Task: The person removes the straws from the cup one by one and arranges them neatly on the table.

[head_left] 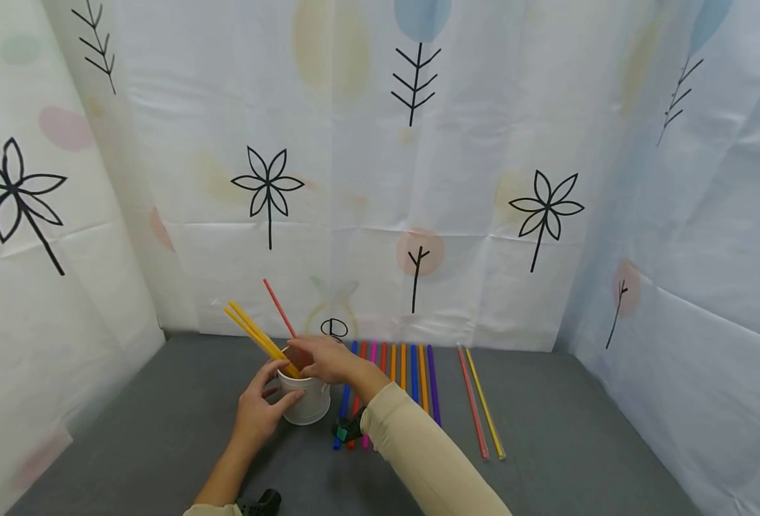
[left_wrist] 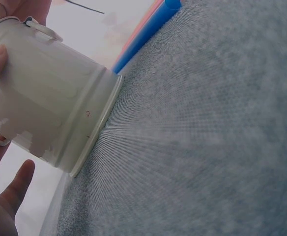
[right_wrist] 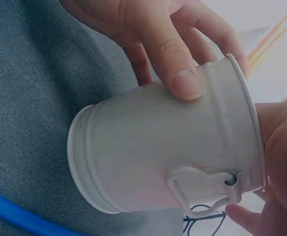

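A small white metal pail with side handles stands upright on the table. My left hand holds it from the left, its thumb lying along the wall. Yellow straws lean out of the mouth toward the left, and a red straw slants up behind my right hand. That hand bends over the rim from the right, its fingers reaching into the mouth. Its fingertips are hidden inside, so I cannot tell whether they grip a straw.
Right of the pail lies a row of blue, red, pink, orange and purple straws, partly under my right forearm. Farther right are a red straw and a yellow straw. Patterned white cloth surrounds the grey table.
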The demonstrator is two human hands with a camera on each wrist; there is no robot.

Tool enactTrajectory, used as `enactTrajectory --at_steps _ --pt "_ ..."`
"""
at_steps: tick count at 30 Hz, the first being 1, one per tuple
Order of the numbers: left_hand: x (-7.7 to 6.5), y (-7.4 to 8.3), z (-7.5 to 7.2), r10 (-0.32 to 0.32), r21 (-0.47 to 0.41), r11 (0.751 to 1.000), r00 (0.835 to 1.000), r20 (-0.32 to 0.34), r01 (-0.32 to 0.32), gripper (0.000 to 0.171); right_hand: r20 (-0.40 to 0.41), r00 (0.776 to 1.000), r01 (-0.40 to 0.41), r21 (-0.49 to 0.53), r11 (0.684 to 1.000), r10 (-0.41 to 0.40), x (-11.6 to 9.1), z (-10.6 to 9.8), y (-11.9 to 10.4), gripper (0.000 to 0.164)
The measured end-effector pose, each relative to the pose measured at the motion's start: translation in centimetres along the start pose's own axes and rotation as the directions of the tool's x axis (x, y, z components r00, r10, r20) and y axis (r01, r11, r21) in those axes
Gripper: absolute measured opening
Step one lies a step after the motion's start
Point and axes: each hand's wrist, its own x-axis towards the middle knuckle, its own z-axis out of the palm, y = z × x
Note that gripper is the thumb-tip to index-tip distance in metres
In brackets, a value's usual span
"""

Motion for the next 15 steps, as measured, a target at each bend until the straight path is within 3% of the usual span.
enactTrajectory --at_steps 8,15 --pt "-0.08 -0.08 0.07 0.029 -0.019 0.999 1.0 -0.004 -0.029 0.059 -0.048 0.992 -0.108 0.141 0.984 0.116 -0.2 0.35 -0.15 0.065" --pt "0.04 -0.18 0.05 0.018 -0.023 1.0 1.0 0.001 -0.018 0.063 -0.161 0.98 -0.093 0.153 0.984 0.118 -0.63 0.9 -0.16 0.066"
